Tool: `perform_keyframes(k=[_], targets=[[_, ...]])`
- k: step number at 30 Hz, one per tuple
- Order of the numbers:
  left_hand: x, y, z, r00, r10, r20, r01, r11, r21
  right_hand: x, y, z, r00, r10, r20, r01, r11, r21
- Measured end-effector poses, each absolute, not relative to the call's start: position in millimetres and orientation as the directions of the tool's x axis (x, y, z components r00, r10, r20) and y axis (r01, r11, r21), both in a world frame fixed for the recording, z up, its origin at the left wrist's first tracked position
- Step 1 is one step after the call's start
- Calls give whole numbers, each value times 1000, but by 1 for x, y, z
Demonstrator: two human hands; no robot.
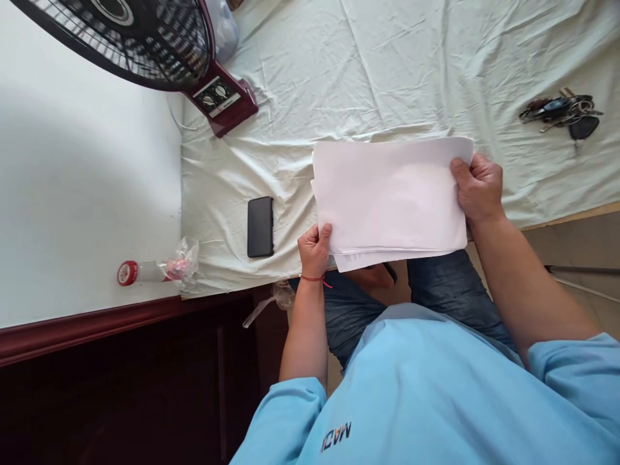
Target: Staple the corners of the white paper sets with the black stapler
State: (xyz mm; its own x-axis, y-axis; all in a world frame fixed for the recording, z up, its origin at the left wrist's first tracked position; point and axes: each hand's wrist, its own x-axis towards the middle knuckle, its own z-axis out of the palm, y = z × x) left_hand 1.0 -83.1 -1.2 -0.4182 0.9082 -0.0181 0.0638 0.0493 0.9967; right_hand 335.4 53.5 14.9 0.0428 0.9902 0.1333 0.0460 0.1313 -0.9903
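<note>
I hold a stack of white paper sheets (390, 197) with both hands, above the near edge of a surface covered by a pale cloth (387, 64). My left hand (315, 248) grips the stack's lower left corner, thumb on top. My right hand (477, 187) grips the right edge near the upper corner. The sheets are slightly fanned, and one lower sheet shows faint print at the bottom edge. A red string sits on my left wrist.
A black phone (260, 227) lies on the cloth left of the papers. A bunch of keys (562, 113) rests far right. A dark red fan (159, 45) stands at the top left. A red-capped bottle (145, 271) with plastic wrap lies on the white surface.
</note>
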Motion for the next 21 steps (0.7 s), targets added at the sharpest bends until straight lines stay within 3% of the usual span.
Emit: perform_keyframes(k=[5, 14, 21], targets=[[-5, -84, -6, -316, 948, -43, -40, 32, 999, 336, 55, 13, 73, 988, 137, 10, 137, -991], [2, -83, -11, -444, 893, -65, -101, 22, 995, 334, 54, 15, 66, 990, 125, -50, 128, -990], [0, -81, -9, -389, 921, -13, -114, -34, 993, 334, 53, 17, 85, 989, 121, -66, 127, -990]])
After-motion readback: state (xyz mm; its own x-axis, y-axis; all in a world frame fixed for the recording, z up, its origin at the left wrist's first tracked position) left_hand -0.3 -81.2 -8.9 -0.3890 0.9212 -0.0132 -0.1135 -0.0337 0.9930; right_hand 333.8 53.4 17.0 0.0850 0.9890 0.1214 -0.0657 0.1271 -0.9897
